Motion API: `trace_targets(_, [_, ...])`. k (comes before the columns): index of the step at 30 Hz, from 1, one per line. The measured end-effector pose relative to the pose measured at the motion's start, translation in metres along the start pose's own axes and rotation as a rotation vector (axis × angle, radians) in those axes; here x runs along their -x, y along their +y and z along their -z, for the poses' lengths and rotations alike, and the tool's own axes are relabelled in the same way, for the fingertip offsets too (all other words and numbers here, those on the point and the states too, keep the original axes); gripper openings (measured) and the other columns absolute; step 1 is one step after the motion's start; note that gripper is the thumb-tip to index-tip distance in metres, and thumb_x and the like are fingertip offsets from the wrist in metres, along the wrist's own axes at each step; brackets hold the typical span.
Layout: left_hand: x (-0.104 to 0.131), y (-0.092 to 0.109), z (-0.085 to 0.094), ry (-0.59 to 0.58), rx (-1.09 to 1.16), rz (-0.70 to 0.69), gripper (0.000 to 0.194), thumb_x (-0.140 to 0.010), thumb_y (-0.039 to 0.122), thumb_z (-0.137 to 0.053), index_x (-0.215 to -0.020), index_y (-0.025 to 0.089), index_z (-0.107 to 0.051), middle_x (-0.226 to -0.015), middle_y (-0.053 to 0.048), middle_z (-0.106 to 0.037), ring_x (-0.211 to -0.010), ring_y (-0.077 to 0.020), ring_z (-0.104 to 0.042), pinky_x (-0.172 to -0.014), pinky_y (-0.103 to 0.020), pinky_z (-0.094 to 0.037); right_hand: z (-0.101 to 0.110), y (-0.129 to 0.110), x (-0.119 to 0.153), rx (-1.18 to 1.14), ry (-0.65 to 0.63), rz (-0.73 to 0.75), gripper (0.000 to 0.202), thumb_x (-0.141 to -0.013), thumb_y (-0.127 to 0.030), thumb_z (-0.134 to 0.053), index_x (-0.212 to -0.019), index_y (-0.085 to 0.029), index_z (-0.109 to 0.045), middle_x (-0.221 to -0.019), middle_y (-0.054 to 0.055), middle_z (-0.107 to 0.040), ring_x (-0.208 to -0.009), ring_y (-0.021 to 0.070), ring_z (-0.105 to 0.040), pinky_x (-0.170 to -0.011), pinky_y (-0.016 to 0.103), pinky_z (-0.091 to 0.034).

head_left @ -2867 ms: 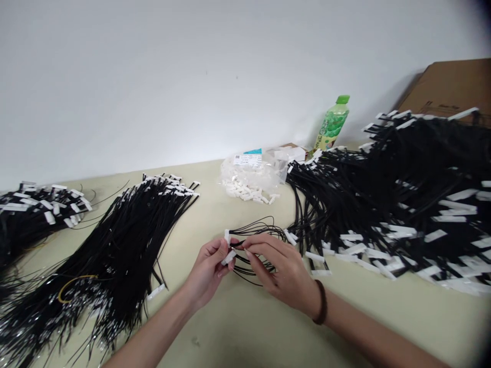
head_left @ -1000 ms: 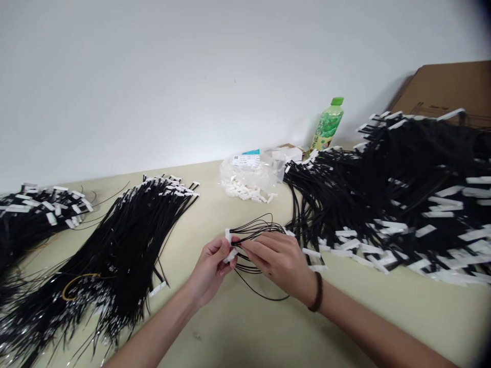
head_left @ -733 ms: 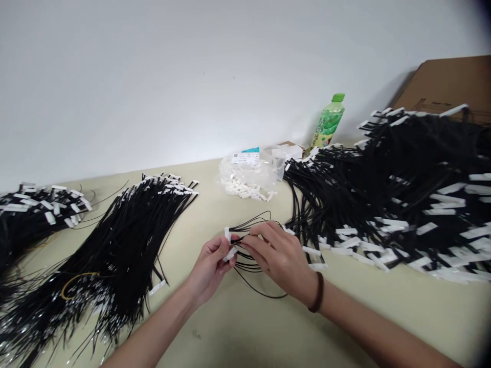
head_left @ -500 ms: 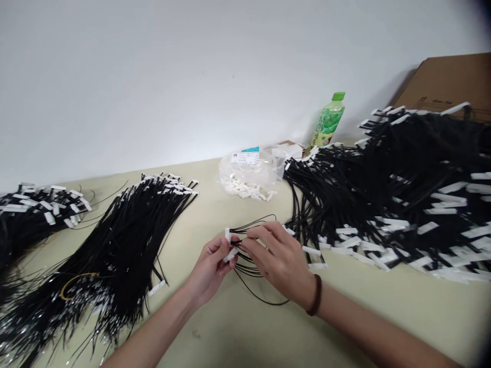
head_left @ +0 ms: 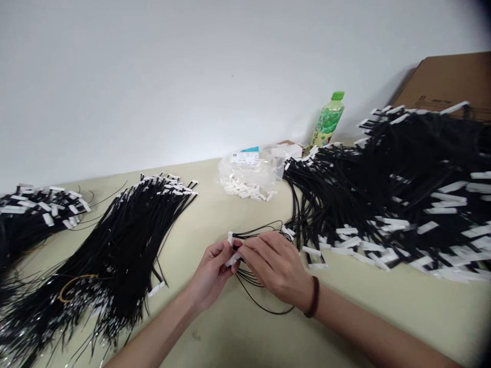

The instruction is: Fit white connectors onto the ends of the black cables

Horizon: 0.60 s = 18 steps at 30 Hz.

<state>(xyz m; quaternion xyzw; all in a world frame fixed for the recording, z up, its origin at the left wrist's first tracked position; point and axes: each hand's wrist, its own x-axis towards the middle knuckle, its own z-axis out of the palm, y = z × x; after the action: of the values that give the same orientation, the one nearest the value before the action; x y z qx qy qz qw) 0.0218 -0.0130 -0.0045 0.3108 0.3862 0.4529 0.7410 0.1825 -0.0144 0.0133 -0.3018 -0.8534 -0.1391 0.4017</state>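
Gripping: left hand (head_left: 212, 271) clasped white connectors (head_left: 230, 237).
Black wires (head_left: 243, 235): right hand (head_left: 278, 266) pinched some, three o'clock.
Plastic bag (head_left: 261, 175): lay at twelve o'clock.

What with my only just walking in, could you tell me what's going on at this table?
A person is working on black wires with both hands. The left hand holds two white connectors, and the right hand seems to pinch the wires beside them, though its fingertips are partly hidden. Other wires run from the connectors, some looping under the right hand. Heaps of wires with white ends lie on both sides, and a clear bag lies beyond the hands.
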Motion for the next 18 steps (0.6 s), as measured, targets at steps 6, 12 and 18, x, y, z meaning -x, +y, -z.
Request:
trace_targets(6, [0.0001, -0.0033, -0.002, 0.023, 0.04, 0.013, 0.024, -0.071, 0.036, -0.065, -0.081, 0.014, -0.065, -0.062, 0.001, -0.05, -0.051, -0.0046, -0.039, -0.048, -0.017, -0.026, -0.0024, 0.002, 0.0, -0.036, 0.04, 0.009, 0.019, -0.088, -0.01, -0.041, -0.082, -0.009, -0.059, -0.076, 0.007, -0.058, -0.07, 0.0167, -0.045, -0.062, 0.03, -0.034])
trace_targets(12, [0.0035, -0.0051, -0.0075, 0.054, 0.083, 0.045, 0.025, -0.067, 0.035, -0.069, -0.08, 0.014, -0.064, -0.06, 0.002, -0.048, -0.049, -0.0041, -0.037, -0.046, -0.017, -0.026, -0.0046, 0.0013, 0.0015, -0.064, 0.051, 0.011, 0.018, -0.087, -0.009, -0.041, -0.08, -0.009, -0.058, -0.077, 0.007, -0.059, -0.071, 0.0162, -0.045, -0.061, 0.03, -0.033])
trace_targets(18, [0.0007, -0.0042, -0.007, 0.062, 0.058, 0.052, 0.03, -0.065, 0.038, -0.07, -0.08, 0.013, -0.064, -0.056, 0.003, -0.045, -0.048, -0.0048, -0.036, -0.041, -0.017, -0.022, -0.0072, 0.0035, 0.0022, -0.088, 0.001, 0.0, 0.021, -0.088, -0.01, -0.039, -0.081, -0.01, -0.058, -0.079, 0.007, -0.059, -0.073, 0.0165, -0.045, -0.064, 0.031, -0.035])
